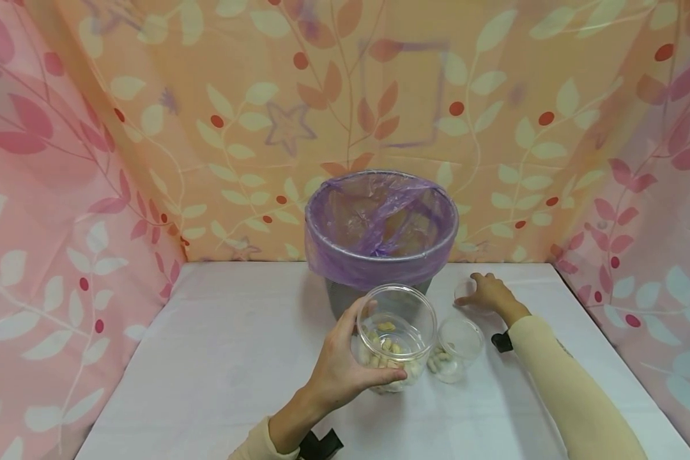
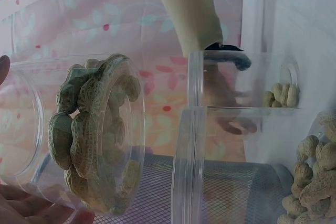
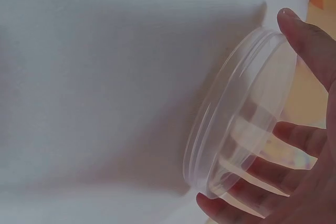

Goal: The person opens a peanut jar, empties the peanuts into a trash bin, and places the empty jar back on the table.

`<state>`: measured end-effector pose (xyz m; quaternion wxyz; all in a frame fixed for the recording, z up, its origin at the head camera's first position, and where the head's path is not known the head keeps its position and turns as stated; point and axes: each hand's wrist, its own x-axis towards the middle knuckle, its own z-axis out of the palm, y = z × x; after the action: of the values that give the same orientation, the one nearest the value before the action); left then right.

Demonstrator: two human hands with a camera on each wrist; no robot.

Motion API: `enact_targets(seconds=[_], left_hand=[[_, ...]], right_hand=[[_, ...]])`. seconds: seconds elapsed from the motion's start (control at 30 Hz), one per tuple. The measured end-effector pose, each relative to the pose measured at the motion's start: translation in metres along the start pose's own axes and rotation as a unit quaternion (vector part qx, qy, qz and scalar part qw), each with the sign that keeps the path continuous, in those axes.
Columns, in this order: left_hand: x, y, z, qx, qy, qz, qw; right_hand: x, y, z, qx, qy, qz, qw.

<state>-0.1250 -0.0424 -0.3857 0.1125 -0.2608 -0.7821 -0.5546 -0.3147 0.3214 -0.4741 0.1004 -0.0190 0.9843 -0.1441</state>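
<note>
My left hand (image 1: pixel 345 367) grips a clear plastic jar (image 1: pixel 370 297) with peanuts (image 2: pixel 84 135) lying in its bottom. It is lifted in front of the bin, thumb on the near side and fingers round the far side. At the back right of the table, my right hand (image 1: pixel 491 295) spans a clear round lid (image 3: pixel 239 119), thumb at one edge and fingertips at the opposite one. A second jar (image 1: pixel 476 338) with a few peanuts stands right of the lifted jar. The left wrist view shows another jar (image 2: pixel 184 182) with more peanuts beside it, largely hidden in the head view.
A grey mesh bin (image 1: pixel 338 297) lined with a purple plastic bag (image 1: pixel 328 252) stands at the back middle of the white table (image 1: pixel 224 358). Flowered cloth (image 1: pixel 247 147) hangs behind and along both sides.
</note>
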Motion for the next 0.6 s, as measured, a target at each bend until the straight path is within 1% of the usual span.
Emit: enact_targets(seconds=[0.27,0.5,0.6], left_hand=[[0.0008,0.0005,0.0007,-0.002,-0.002,-0.005,1.0],[0.0006,0.0004,0.0013,0.0,0.0,0.004,1.0],[0.0004,0.0004,0.0016,0.002,0.0,0.003,1.0]], right_hand=[[-0.0018,0.0024,0.0034,0.013,-0.01,0.007,1.0],[-0.0016,0.0025,0.0037,0.014,-0.009,0.007,1.0],[-0.0018,0.0017,0.0042,0.017,-0.013,0.009,1.0]])
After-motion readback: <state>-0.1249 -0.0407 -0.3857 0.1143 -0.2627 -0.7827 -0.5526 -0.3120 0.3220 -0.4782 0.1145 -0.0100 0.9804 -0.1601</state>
